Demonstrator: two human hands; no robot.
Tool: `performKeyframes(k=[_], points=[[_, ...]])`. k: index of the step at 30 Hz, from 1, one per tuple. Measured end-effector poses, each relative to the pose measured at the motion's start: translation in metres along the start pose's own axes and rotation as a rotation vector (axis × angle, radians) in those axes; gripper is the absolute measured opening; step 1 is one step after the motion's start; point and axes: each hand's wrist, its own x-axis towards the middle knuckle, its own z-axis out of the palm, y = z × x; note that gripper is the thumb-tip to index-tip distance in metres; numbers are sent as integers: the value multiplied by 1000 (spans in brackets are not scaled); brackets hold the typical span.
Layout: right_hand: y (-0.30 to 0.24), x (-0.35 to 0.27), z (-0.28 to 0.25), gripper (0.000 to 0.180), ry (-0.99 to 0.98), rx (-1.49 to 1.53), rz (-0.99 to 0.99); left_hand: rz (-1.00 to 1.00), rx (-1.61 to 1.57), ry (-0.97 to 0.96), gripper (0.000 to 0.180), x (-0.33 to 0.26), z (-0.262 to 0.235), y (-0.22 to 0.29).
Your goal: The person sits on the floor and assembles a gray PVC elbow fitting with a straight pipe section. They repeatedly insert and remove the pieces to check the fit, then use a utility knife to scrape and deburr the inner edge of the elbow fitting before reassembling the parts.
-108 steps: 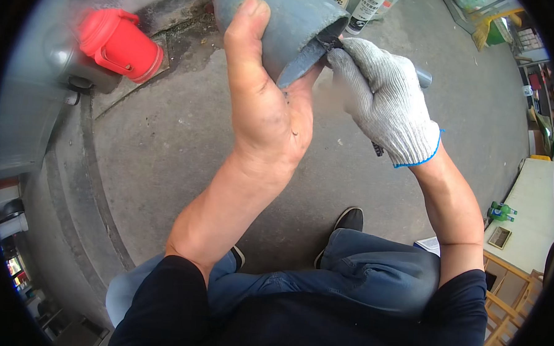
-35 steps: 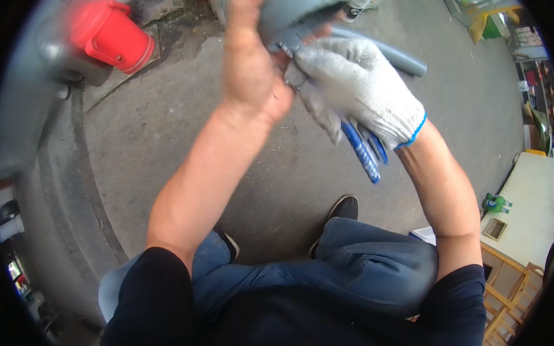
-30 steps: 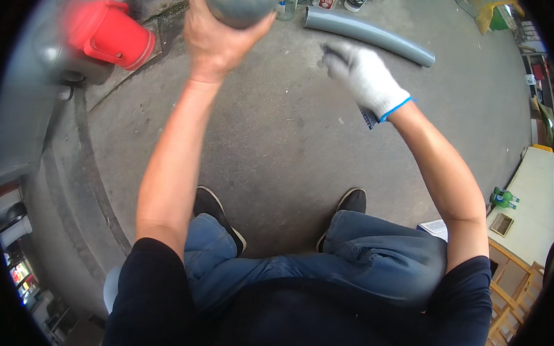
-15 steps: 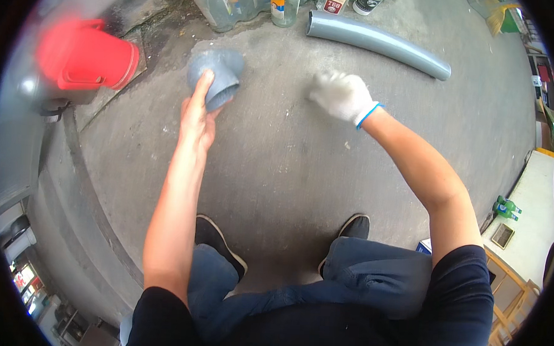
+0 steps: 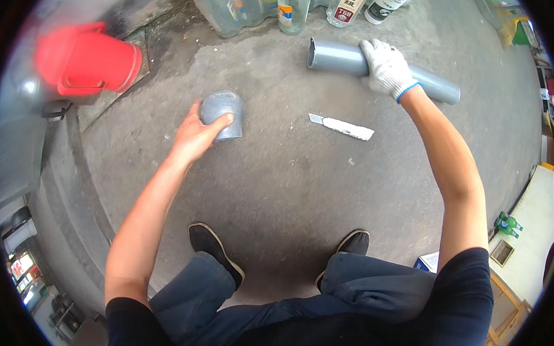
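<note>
jug (image 5: 87, 59), red with a looped handle, sits at the far left, its upper part blurred. the bare left hand (image 5: 198, 129) holds a grey fitting (image 5: 223, 109), fingers spread round its far left side and thumb laid across its front; the fitting has a rounded top and a straight lower edge, and whether it touches the floor (image 5: 276, 185) i cannot tell. below it is 1 dark shoe (image 5: 216, 252) with a pale sole rim. above it, at the upper edge, stands a bundle of clear bottles (image 5: 231, 13), with 1 glass bottle (image 5: 291, 13) beside it bearing an orange and blue label. a knife (image 5: 347, 128) lies on the floor between the 2 hands, well apart from both, its blade pointing left and its handle wrapped in white. just above the knife, a long grey pipe (image 5: 337, 57) lies on the floor, sloping down to the right, its open end facing left. the right hand (image 5: 385, 66), in a white knitted glove with a blue cuff edge, is closed over the pipe's middle. behind the pipe is a white bottle (image 5: 386, 4) with a black label. at the far right, 2 green bottles (image 5: 508, 225) and a small rectangular dish (image 5: 502, 252) rest on a pale tabletop (image 5: 540, 206).
</note>
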Motion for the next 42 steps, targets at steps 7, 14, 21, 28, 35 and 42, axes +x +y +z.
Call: performKeyframes(k=[7, 14, 21, 28, 35, 42], points=[[-44, -80, -73, 74, 80, 274, -85, -41, -362, -148, 100, 16, 17, -15], [-106, -142, -176, 90, 117, 632, -123, 356, -1067, -126, 86, -69, -51, 115], [-190, -152, -253, 101, -92, 911, -157, 649, -1151, -130, 74, -159, -110, 149], [-233, -159, -260, 103, -160, 867, -137, 758, -1146, 12, 73, -186, -120, 111], [-256, -149, -246, 97, -179, 900, -127, 803, -1106, 54, 69, -171, -123, 83], [-279, -128, -216, 86, -134, 1111, -114, 715, -1151, 7, 61, -155, -130, 70]])
